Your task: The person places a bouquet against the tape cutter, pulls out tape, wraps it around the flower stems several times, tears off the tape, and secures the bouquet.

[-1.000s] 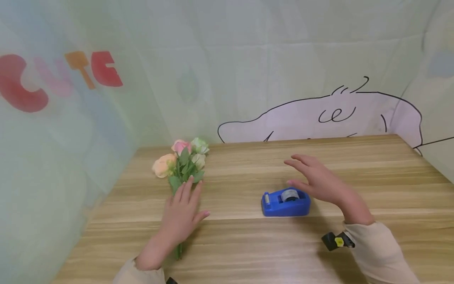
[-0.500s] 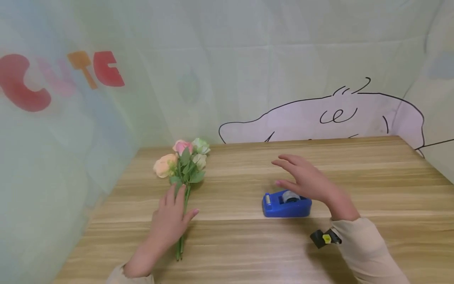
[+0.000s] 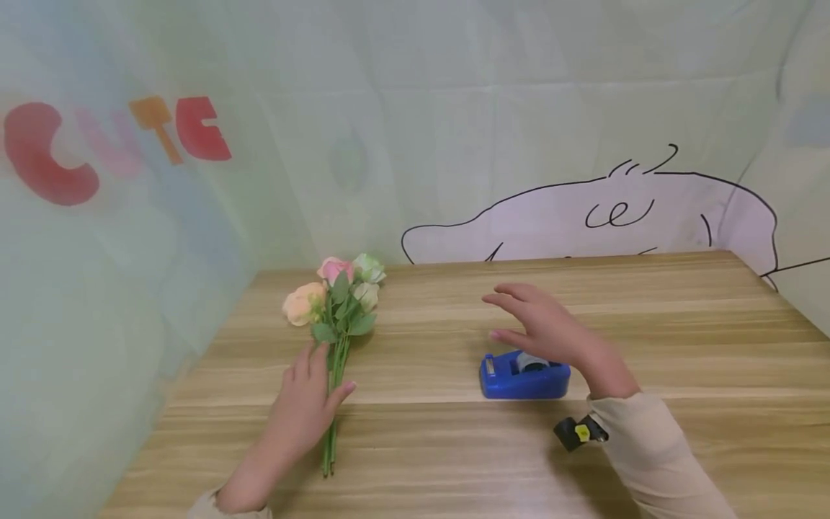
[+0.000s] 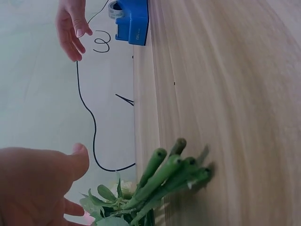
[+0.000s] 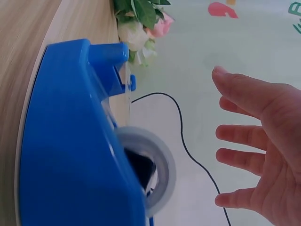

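Observation:
A bunch of flowers (image 3: 344, 310) lies on the wooden table at the left, pink, peach and whitish blooms at the far end. Its green stems (image 4: 157, 179) point toward the near side. My left hand (image 3: 301, 407) hovers beside the stems with fingers extended and thumb across them, gripping nothing. A blue tape dispenser (image 3: 525, 386) stands to the right, its cutter end facing left. In the right wrist view its roll of clear tape (image 5: 165, 165) shows. Above and behind the dispenser is my right hand (image 3: 545, 324), fingers spread and relaxed, holding nothing.
The wood-grained table (image 3: 428, 447) reaches back to a pale curtain (image 3: 415, 144) with a line-drawn cartoon. Colored letters (image 3: 201, 130) show on the left side. A black wrist camera (image 3: 577, 432) sits at my right cuff.
My left hand has shifted left and slightly toward me, uncovering the stems. My right hand has moved left over the dispenser. The flowers and the dispenser stay in place.

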